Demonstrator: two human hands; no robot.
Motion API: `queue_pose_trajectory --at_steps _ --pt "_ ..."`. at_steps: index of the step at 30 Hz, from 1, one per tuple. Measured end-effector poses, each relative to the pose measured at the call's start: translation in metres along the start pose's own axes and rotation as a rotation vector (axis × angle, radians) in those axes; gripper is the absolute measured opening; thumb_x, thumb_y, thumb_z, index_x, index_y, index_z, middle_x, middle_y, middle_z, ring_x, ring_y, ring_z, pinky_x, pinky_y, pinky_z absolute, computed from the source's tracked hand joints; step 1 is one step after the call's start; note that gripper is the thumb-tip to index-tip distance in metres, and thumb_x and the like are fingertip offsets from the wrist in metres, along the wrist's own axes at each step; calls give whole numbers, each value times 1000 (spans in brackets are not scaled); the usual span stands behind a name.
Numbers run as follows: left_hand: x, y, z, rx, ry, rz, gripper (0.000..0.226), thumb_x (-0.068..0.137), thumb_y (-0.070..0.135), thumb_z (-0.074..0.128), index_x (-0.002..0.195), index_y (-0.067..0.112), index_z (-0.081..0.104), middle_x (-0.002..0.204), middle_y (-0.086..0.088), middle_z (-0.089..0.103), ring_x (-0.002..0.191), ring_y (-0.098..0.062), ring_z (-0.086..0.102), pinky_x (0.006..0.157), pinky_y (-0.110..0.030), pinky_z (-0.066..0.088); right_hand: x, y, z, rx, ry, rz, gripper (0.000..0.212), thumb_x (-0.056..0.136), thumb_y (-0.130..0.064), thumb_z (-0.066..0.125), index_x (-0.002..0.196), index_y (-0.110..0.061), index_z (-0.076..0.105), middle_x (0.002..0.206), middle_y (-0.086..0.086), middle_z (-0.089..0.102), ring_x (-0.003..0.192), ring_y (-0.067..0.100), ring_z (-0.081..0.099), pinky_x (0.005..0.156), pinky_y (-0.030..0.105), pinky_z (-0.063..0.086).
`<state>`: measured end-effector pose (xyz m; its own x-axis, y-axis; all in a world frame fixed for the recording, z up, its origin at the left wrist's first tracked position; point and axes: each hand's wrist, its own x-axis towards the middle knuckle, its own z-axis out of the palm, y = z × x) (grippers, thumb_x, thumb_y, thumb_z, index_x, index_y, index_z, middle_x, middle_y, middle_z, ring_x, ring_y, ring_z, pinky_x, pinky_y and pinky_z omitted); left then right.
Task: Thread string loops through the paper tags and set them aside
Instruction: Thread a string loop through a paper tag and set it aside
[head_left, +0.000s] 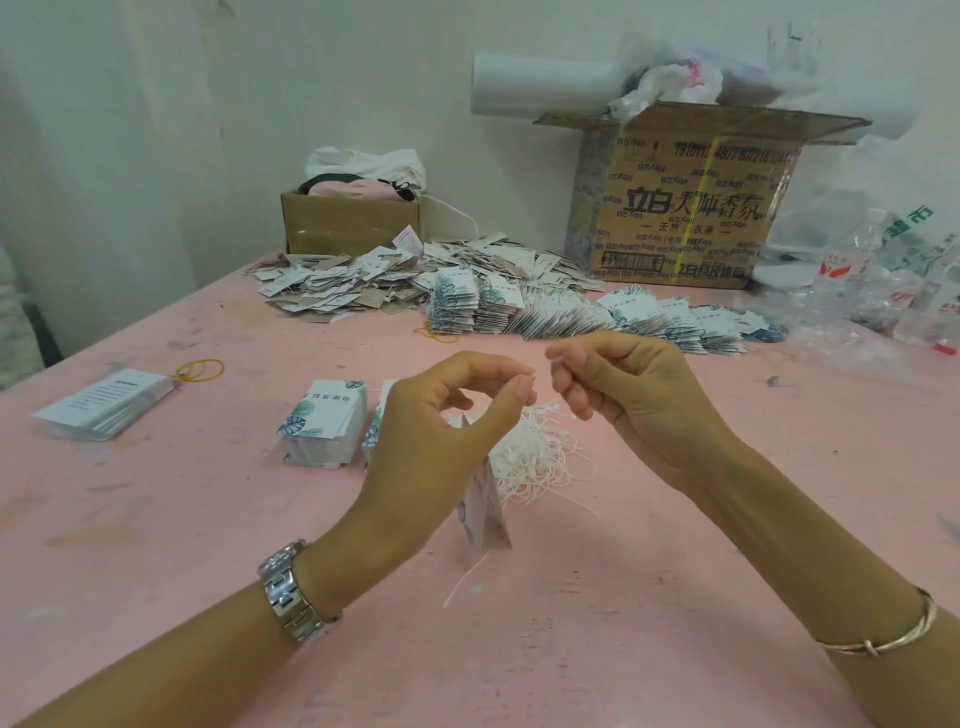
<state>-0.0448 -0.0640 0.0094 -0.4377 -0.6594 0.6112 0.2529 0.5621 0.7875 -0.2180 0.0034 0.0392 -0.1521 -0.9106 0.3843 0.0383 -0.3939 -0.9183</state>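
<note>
Over the middle of the worktop (675, 597) the left hand (452, 431) holds a tag (485, 512). The tag hangs under the hand with its long axis nearly upright and its top hidden inside the curled fingers. A loose string (464, 581) trails down from the tag's lower end. The thumb and first finger of this hand are pressed together in a pinch. The right hand (628, 400) is just beside it, also with curled fingers and thumb against first finger, and the fingertips of the two hands almost meet. The string between them is too thin to see, so I judge only that the loop is being pulled through. The string heap (537, 452) lies under both hands, the stack (324, 426) is left of them, and the finished pile (363, 291) is near the far edge.
</note>
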Motion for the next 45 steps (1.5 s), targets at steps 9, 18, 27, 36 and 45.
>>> queue_pose_trajectory --at_steps 9,18,27,36,45 --pt "1 3 -1 74 -8 16 6 84 27 74 83 32 73 74 17 71 73 3 61 74 -13 40 -6 -4 7 -254 32 -63 16 75 -30 74 71 -14 74 59 5 64 45 12 48 40 19 33" --pt "0 3 -1 141 -15 1 6 85 28 74 83 33 71 73 21 69 72 6 60 71 -7 35 -8 -3 11 -273 34 -71 17 82 -23 68 78 -7 71 60 3 63 44 8 43 43 15 33" --pt "-1 3 -1 152 -13 -19 9 85 25 74 82 33 71 72 21 68 72 5 59 72 -7 34 -7 -1 12 -324 32 -159 17 82 -21 69 78 -4 70 59 3 63 45 10 42 45 18 34" --pt "-1 5 -2 230 -35 3 9 85 44 67 85 35 68 78 20 70 81 5 63 74 0 36 -9 7 15 -651 97 -382 20 85 -23 68 79 -4 69 61 5 64 52 28 56 48 45 45" --pt "0 4 -6 284 -90 28 10 90 26 69 84 32 64 82 17 67 88 0 60 72 -3 38 -11 17 19 -441 55 -213 18 86 -28 65 77 -12 65 56 -3 59 50 11 45 48 26 33"
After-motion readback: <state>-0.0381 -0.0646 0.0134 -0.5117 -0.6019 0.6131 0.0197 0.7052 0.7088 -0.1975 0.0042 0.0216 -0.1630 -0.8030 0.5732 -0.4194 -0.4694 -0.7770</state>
